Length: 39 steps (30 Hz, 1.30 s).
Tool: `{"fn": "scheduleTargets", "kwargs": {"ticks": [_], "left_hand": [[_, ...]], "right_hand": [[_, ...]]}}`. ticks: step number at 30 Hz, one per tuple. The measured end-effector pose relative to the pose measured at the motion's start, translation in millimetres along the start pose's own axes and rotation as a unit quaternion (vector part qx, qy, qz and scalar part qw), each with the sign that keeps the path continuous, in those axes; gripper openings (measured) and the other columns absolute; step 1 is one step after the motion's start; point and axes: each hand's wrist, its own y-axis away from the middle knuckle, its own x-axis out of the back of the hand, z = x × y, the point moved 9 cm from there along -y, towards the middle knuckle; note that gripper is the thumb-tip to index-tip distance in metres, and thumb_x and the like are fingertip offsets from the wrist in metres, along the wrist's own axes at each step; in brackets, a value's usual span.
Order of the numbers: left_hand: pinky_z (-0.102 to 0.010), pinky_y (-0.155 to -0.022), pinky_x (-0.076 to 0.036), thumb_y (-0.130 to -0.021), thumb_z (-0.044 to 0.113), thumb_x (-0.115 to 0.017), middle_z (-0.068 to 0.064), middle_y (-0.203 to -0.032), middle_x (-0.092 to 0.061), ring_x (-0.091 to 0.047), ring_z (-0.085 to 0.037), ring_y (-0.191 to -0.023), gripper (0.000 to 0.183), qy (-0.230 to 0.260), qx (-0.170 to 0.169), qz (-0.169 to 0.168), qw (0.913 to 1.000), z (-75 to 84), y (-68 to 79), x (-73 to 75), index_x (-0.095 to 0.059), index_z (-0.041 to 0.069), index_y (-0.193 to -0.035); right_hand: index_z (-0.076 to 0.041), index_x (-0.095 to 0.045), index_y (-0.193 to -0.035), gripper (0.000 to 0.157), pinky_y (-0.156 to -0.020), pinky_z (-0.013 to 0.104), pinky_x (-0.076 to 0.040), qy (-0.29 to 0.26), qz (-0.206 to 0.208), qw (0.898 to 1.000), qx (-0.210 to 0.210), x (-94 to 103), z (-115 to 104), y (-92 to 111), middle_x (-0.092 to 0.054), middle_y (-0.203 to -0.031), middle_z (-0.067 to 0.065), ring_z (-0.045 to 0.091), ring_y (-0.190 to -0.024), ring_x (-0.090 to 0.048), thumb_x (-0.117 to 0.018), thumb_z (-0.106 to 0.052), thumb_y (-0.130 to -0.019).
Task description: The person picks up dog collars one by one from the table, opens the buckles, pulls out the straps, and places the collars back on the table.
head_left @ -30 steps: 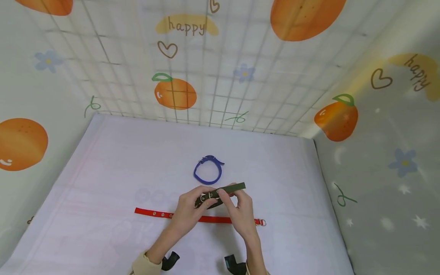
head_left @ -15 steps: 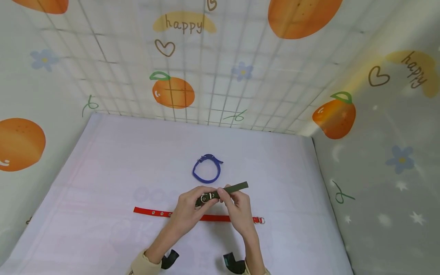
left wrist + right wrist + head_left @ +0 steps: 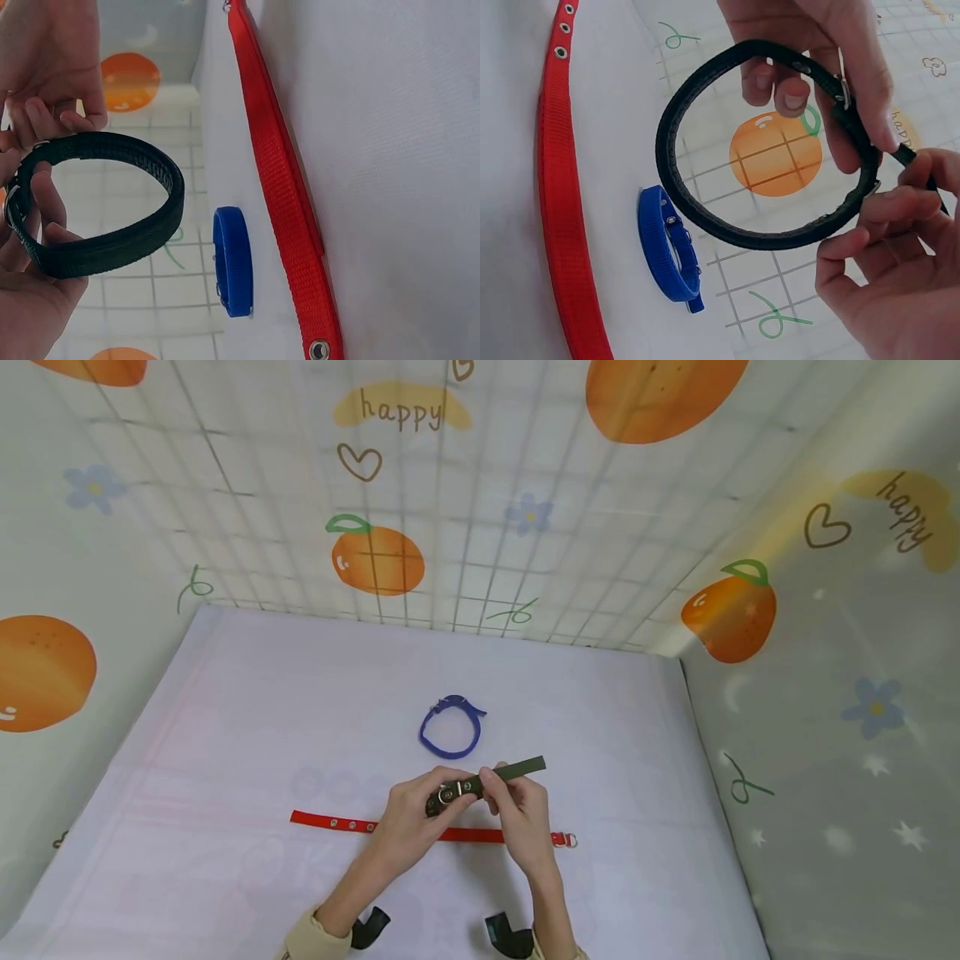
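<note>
A dark green pet collar [image 3: 454,791], bent into a closed loop, is held above the table between both hands. My left hand [image 3: 411,817] grips it by the buckle end, where a metal D-ring and buckle show. The thumb and fingers of my right hand [image 3: 522,817] pinch the strap, and its free tail sticks out to the upper right. In the right wrist view the whole collar loop [image 3: 739,244] shows, with a metal eyelet near the buckle. Beneath the hands a red collar [image 3: 471,836] lies stretched flat, partly hidden by them.
A blue collar [image 3: 424,737], buckled into a ring, rests on the white table [image 3: 247,710] just beyond the hands. Printed curtain-like walls [image 3: 600,560] rise behind and at both sides. A black device [image 3: 510,937] sits at each wrist.
The green strap's free tail has shifted slightly to the right, with the right fingers pinching nearer the buckle side. The red and blue collars stay in place.
</note>
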Motion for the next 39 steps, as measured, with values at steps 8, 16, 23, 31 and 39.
{"fn": "scheduleTargets", "kwargs": {"ticks": [8, 16, 23, 31, 39], "left_hand": [[-0.020, -0.065, -0.057, -0.104, 0.021, -0.074, 0.000, -0.100, -0.082, -0.062, -0.002, -0.074, 0.024, -0.004, -0.013, 0.003, 0.9999, 0.3, 0.9, 1.8, -0.069, 0.021, -0.127], [-0.020, -0.053, -0.047, -0.107, 0.031, -0.070, -0.002, -0.081, -0.080, -0.061, -0.001, -0.060, 0.021, 0.023, 0.031, -0.001, 0.9992, -7.1, 0.1, 2.6, -0.067, 0.023, -0.126], [-0.020, -0.051, -0.042, -0.107, 0.027, -0.068, -0.004, -0.075, -0.078, -0.066, -0.009, -0.058, 0.019, 0.046, 0.038, -0.001, 0.9982, -12.8, -0.5, 1.4, -0.067, 0.024, -0.126], [-0.020, -0.048, -0.032, -0.110, 0.031, -0.065, 0.001, -0.075, -0.079, -0.069, -0.015, -0.060, 0.022, 0.079, 0.083, -0.023, 0.9931, -24.6, 2.8, -0.5, -0.063, 0.027, -0.131], [-0.020, -0.051, -0.033, -0.110, 0.032, -0.063, 0.003, -0.075, -0.078, -0.072, -0.014, -0.064, 0.021, 0.089, 0.096, -0.039, 0.9907, -27.6, 4.7, -5.0, -0.061, 0.028, -0.130]], "right_hand": [[-0.010, -0.070, -0.108, 0.007, -0.062, 0.027, -0.049, -0.002, -0.032, 0.999, 0.018, -4.2, -3, -1, -0.060, -0.091, 0.005, 0.013, -0.067, -0.056, -0.064, -0.014, -0.108], [-0.013, -0.067, -0.123, 0.016, -0.067, 0.029, -0.055, 0.024, -0.065, 0.998, 0.007, -8.3, -3, 0, -0.062, -0.089, 0.021, 0.014, -0.065, -0.061, -0.055, -0.015, -0.112], [-0.019, -0.066, -0.125, 0.021, -0.057, 0.023, -0.046, 0.067, -0.072, 0.995, 0.013, -13.1, -5, -1, -0.058, -0.078, 0.007, 0.008, -0.060, -0.052, -0.065, -0.010, -0.106], [-0.024, -0.074, -0.116, 0.014, -0.059, 0.026, -0.046, 0.105, -0.098, 0.989, 0.040, -14.7, -7, 1, -0.069, -0.101, -0.001, 0.006, -0.068, -0.054, -0.073, -0.017, -0.104], [-0.025, -0.075, -0.113, 0.011, -0.061, 0.025, -0.046, 0.108, -0.104, 0.988, 0.037, -13.0, -3, 2, -0.069, -0.106, 0.000, 0.006, -0.068, -0.054, -0.075, -0.019, -0.103]]}}
